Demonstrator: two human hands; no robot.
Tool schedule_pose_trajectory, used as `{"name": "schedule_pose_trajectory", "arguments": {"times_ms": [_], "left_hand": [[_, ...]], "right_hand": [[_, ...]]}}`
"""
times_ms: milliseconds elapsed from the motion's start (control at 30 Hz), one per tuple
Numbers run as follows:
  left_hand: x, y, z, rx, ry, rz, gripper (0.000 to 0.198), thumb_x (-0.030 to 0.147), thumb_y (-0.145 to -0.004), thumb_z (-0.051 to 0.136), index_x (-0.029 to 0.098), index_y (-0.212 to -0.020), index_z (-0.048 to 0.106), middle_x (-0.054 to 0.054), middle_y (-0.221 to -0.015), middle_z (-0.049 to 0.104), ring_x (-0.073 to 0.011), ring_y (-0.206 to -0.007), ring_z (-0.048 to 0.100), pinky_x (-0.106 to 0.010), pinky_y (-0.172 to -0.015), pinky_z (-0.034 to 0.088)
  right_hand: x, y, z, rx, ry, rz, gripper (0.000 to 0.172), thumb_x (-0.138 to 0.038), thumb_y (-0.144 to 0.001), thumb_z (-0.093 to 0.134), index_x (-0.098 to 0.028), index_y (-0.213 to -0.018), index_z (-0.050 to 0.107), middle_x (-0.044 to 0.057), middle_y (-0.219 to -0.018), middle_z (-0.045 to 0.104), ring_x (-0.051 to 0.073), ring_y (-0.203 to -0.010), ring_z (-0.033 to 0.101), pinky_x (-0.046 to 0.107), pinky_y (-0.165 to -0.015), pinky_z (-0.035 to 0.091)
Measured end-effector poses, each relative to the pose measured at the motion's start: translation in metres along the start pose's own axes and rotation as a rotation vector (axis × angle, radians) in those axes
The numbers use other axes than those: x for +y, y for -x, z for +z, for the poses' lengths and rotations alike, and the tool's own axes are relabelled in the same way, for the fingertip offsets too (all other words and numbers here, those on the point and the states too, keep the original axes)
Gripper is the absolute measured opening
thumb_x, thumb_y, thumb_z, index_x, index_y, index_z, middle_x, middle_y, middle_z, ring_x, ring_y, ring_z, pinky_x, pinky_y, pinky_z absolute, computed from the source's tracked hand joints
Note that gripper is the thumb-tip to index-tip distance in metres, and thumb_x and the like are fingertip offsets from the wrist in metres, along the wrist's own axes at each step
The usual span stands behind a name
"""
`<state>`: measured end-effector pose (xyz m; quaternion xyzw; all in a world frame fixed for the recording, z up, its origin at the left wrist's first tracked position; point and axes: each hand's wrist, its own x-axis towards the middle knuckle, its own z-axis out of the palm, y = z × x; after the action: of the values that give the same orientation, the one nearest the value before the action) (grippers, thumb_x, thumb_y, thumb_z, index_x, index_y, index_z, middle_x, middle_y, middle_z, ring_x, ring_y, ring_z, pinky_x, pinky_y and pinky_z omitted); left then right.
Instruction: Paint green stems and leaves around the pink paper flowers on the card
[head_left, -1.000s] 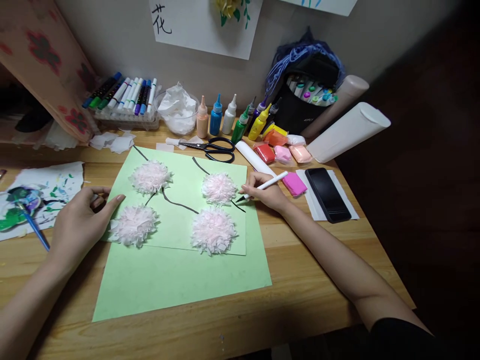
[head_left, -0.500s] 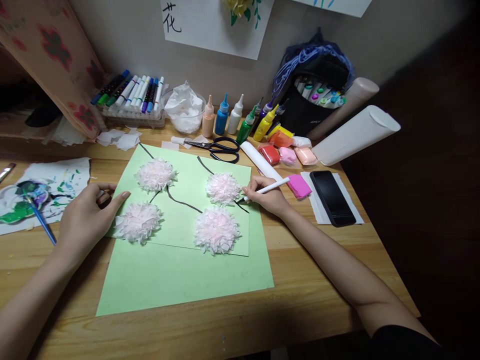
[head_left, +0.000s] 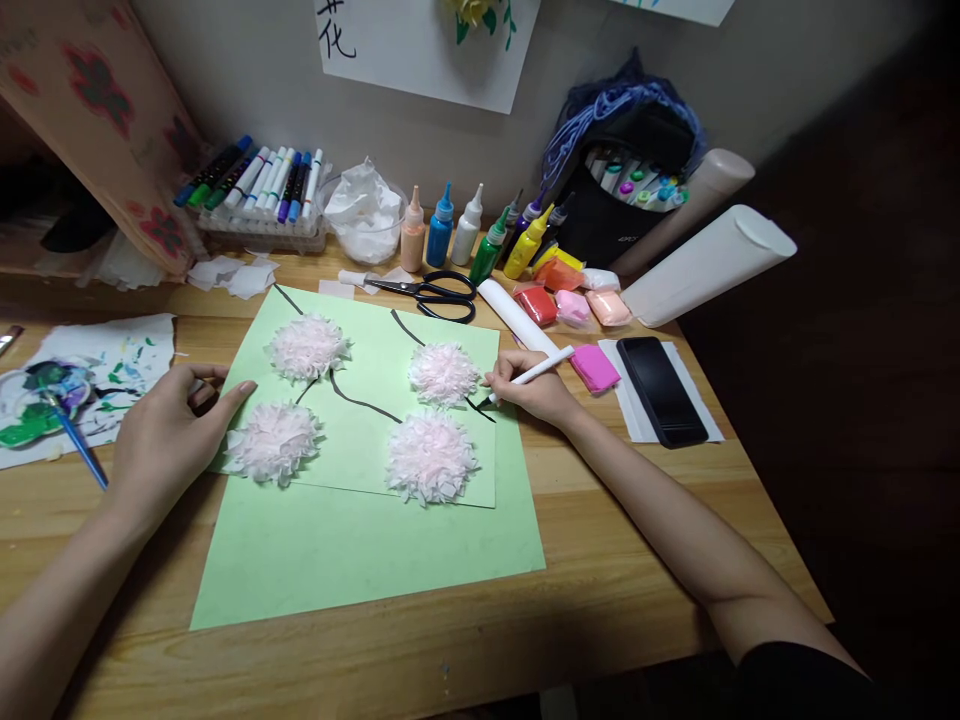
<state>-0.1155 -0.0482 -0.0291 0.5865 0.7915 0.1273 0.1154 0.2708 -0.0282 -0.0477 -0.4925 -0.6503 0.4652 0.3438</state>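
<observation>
My right hand (head_left: 534, 385) grips a white marker pen (head_left: 544, 365), its black tip touching a short dark line near the right edge of a light green sheet (head_left: 360, 450). At the sheet's left edge is my left hand (head_left: 174, 425), thumb on top and fingers curled at the margin; the fingertips are partly hidden. Pale pink ruffled paper flowers, such as the upper right flower (head_left: 444, 374) and the lower left flower (head_left: 276, 442), sit on the sheet with black curved lines beside them. Beneath lies a larger green sheet (head_left: 367, 560).
Black scissors (head_left: 442, 297) lie behind the sheet, before several paint bottles (head_left: 439, 235). Clay packets (head_left: 594, 368) and a phone (head_left: 661, 390) are on the right. A paint palette (head_left: 45, 395) with a blue brush (head_left: 79, 440) lies left. Markers (head_left: 262, 185) fill a rack at the back.
The whole view has shifted slightly. The marker tip stays on the short line at the right, which looks a little darker. My left hand keeps its place at the sheet's edge.
</observation>
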Motion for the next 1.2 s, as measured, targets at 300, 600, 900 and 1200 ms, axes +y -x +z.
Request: {"name": "schedule_pose_trajectory", "arguments": {"times_ms": [300, 600, 900, 1200], "left_hand": [[0.001, 0.0, 0.0, -0.011, 0.009, -0.024, 0.036, 0.054, -0.079, 0.056, 0.025, -0.1, 0.058, -0.002, -0.09, 0.065, -0.0211, -0.085, 0.062, -0.026, -0.064, 0.039], [0.002, 0.001, -0.001, 0.02, -0.014, -0.001, 0.034, 0.052, -0.079, 0.056, 0.024, -0.099, 0.059, -0.001, -0.085, 0.062, -0.0201, -0.082, 0.06, -0.024, -0.06, 0.035], [0.0, -0.001, 0.001, 0.027, -0.007, -0.006, 0.035, 0.051, -0.078, 0.058, 0.024, -0.101, 0.059, -0.001, -0.089, 0.064, -0.0207, -0.086, 0.061, -0.024, -0.063, 0.037], [0.002, 0.001, -0.001, 0.004, 0.013, -0.025, 0.034, 0.05, -0.078, 0.058, 0.025, -0.102, 0.059, 0.0, -0.085, 0.062, -0.0192, -0.083, 0.061, -0.024, -0.063, 0.037]], "right_hand": [[0.001, -0.001, 0.0, -0.018, -0.074, -0.012, 0.032, -0.023, -0.072, 0.065, -0.021, -0.052, 0.04, -0.005, -0.049, 0.052, 0.01, -0.05, 0.049, 0.033, -0.073, 0.053], [0.0, -0.001, -0.004, -0.061, -0.108, -0.022, 0.028, -0.013, -0.065, 0.06, -0.02, -0.049, 0.037, -0.008, -0.047, 0.045, 0.006, -0.047, 0.046, 0.037, -0.081, 0.056], [0.001, -0.001, -0.01, -0.131, -0.105, -0.03, 0.034, -0.016, -0.065, 0.063, -0.02, -0.047, 0.035, -0.009, -0.046, 0.041, 0.005, -0.046, 0.043, 0.038, -0.082, 0.056], [-0.001, -0.003, -0.002, 0.041, -0.055, -0.011, 0.035, -0.039, -0.078, 0.067, -0.019, -0.057, 0.046, -0.003, -0.055, 0.056, 0.011, -0.055, 0.054, 0.027, -0.061, 0.048]]}}
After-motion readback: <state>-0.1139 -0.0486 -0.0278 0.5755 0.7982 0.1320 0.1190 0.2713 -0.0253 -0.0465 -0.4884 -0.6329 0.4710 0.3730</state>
